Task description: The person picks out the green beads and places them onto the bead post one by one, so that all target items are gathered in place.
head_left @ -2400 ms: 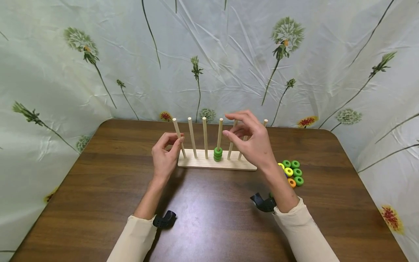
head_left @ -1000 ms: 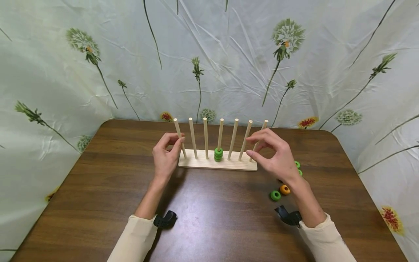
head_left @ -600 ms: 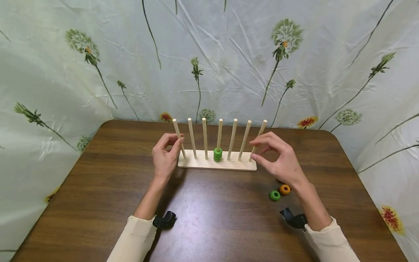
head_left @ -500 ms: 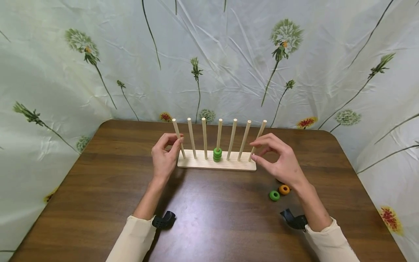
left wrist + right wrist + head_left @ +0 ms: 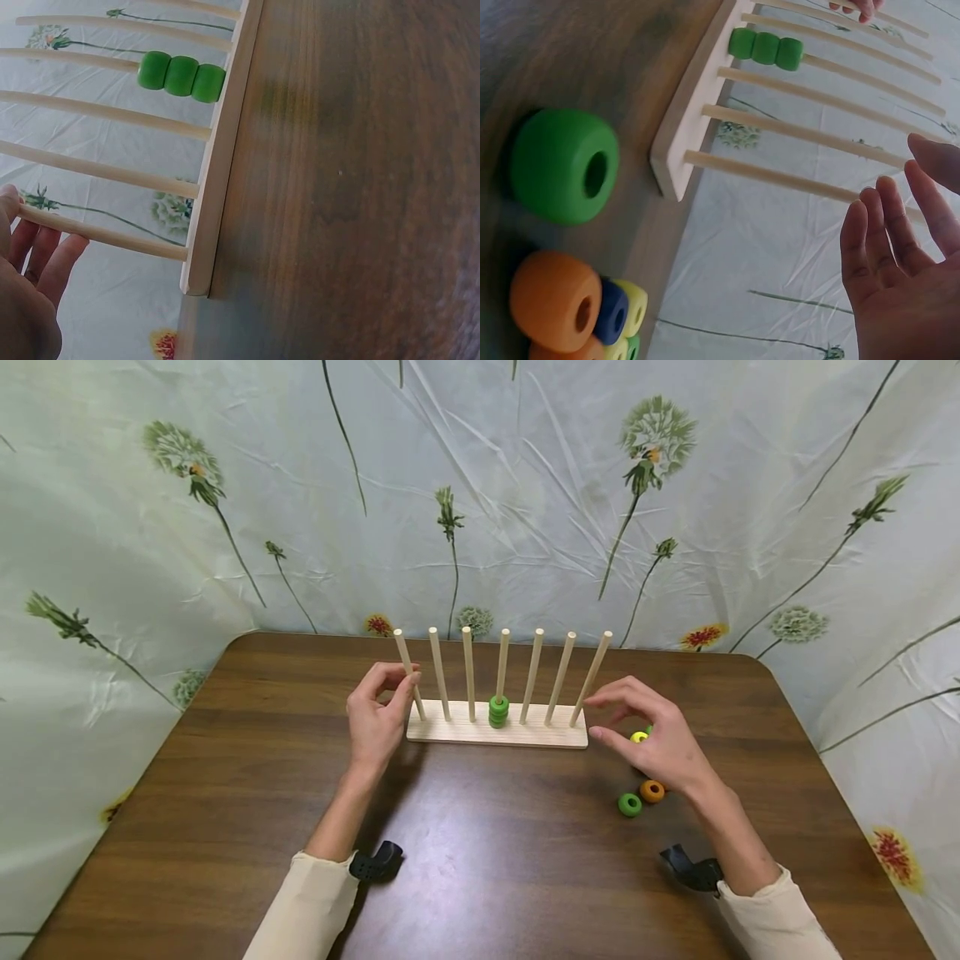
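A pale wooden stand point(image 5: 450, 735) with a row of several upright pegs is on the table. Three green beads point(image 5: 498, 712) are stacked on its middle peg. My left hand point(image 5: 377, 720) pinches the leftmost peg point(image 5: 403, 652) between thumb and fingers, plain too in the left wrist view. Just right of the rightmost peg point(image 5: 590, 681), my right hand point(image 5: 652, 739) is held with thumb and fingers apart. Nothing is between them. Under and beside that hand lie loose beads: green point(image 5: 630, 805), orange point(image 5: 652, 791) and yellow point(image 5: 639, 737), some partly hidden by it.
In the right wrist view a blue bead point(image 5: 612, 311) lies among orange, yellow and green ones. The brown wooden table point(image 5: 480, 877) reaches back to a curtain point(image 5: 525, 485) printed with flowers. Each wrist wears a black strap point(image 5: 378, 862).
My right hand has moved rightward along the pegs, from near the middle one to beyond the rightmost, and a little lower. The left hand stays on the leftmost peg.
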Action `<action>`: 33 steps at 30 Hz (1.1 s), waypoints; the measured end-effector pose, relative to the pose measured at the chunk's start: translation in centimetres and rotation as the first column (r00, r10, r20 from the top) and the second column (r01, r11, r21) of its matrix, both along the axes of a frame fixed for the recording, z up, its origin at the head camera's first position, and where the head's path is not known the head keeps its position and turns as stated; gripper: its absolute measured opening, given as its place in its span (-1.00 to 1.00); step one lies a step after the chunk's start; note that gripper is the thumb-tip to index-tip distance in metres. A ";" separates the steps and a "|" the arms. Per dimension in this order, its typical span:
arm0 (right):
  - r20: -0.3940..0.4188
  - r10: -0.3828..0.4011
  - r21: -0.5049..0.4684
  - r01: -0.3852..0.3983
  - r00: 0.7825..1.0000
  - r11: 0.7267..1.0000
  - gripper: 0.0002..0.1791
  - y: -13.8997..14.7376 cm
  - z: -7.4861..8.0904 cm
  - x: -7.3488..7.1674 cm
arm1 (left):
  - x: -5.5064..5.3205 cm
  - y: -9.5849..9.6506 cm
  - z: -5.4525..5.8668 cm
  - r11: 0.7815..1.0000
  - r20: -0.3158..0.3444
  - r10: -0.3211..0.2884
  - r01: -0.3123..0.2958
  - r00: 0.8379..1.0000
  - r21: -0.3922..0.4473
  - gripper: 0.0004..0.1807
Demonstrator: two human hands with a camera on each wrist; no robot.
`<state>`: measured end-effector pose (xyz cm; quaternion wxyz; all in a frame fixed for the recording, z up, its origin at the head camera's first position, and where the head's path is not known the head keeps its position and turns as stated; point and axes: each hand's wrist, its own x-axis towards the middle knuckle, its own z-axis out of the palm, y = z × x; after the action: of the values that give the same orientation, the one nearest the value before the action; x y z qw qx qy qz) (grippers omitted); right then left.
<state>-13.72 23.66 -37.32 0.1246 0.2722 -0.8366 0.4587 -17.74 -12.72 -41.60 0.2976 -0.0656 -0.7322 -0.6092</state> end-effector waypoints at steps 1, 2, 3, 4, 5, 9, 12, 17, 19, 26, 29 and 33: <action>0.002 -0.002 0.004 0.002 1.000 1.000 -0.53 0.1 -0.1 0.0 | 0.0 0.0 0.0 1.000 0.000 -0.003 0.003 1.000 0.002 -0.94; 0.003 -0.003 0.008 0.003 1.000 1.000 -0.53 0.2 -0.2 0.1 | 0.0 0.0 0.1 1.000 0.000 -0.007 0.007 1.000 0.003 -0.94; 0.005 -0.005 0.013 0.005 1.000 1.000 -0.53 0.4 -0.3 0.1 | 0.0 0.0 0.1 1.000 -0.001 -0.011 0.011 1.000 0.004 -0.94; 0.007 -0.006 0.015 0.006 1.000 1.000 -0.53 0.5 -0.3 0.2 | 0.0 0.0 0.2 1.000 -0.002 -0.016 0.016 1.000 0.004 -0.94; 0.012 -0.008 0.017 0.007 1.000 1.000 -0.53 0.6 -0.4 0.3 | 0.1 0.0 0.2 1.000 -0.004 -0.020 0.020 1.000 0.002 -0.93; 0.034 -0.025 0.038 0.024 0.999 0.999 -0.54 1.0 -0.7 0.5 | 0.1 0.0 0.2 1.000 -0.010 -0.030 0.030 0.999 -0.004 -0.91; 0.046 -0.034 0.058 0.031 0.998 0.998 -0.52 1.2 -0.9 0.7 | 0.1 -0.1 0.3 1.000 -0.010 -0.029 0.029 1.000 -0.008 -0.90; 0.052 -0.032 0.091 0.027 0.998 0.995 -0.53 1.7 -1.2 1.0 | 0.2 0.0 0.3 1.000 0.001 -0.028 0.028 1.000 -0.006 -0.90; 0.059 -0.037 0.105 0.030 0.998 0.994 -0.55 2.0 -1.3 1.1 | 0.2 0.0 0.3 1.000 0.005 -0.027 0.027 1.000 -0.009 -0.90; 0.079 -0.029 0.123 0.019 0.996 0.992 -0.55 3.0 -1.7 1.4 | 0.2 0.0 0.1 1.000 -0.005 -0.019 0.019 1.000 -0.014 -0.91; 0.086 -0.034 0.146 0.021 0.996 0.989 -0.53 3.3 -1.9 1.6 | 0.2 -0.1 0.2 1.000 -0.005 -0.021 0.021 1.000 -0.015 -0.91; 0.113 -0.033 0.182 0.012 0.993 0.983 -0.54 3.8 -2.0 1.8 | 0.2 -0.2 0.3 1.000 -0.004 -0.019 0.019 1.000 -0.023 -0.90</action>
<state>-11.96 27.41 -39.37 0.0561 0.2459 -0.8837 0.3942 -17.50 -12.87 -41.32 0.2925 -0.0774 -0.7378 -0.6034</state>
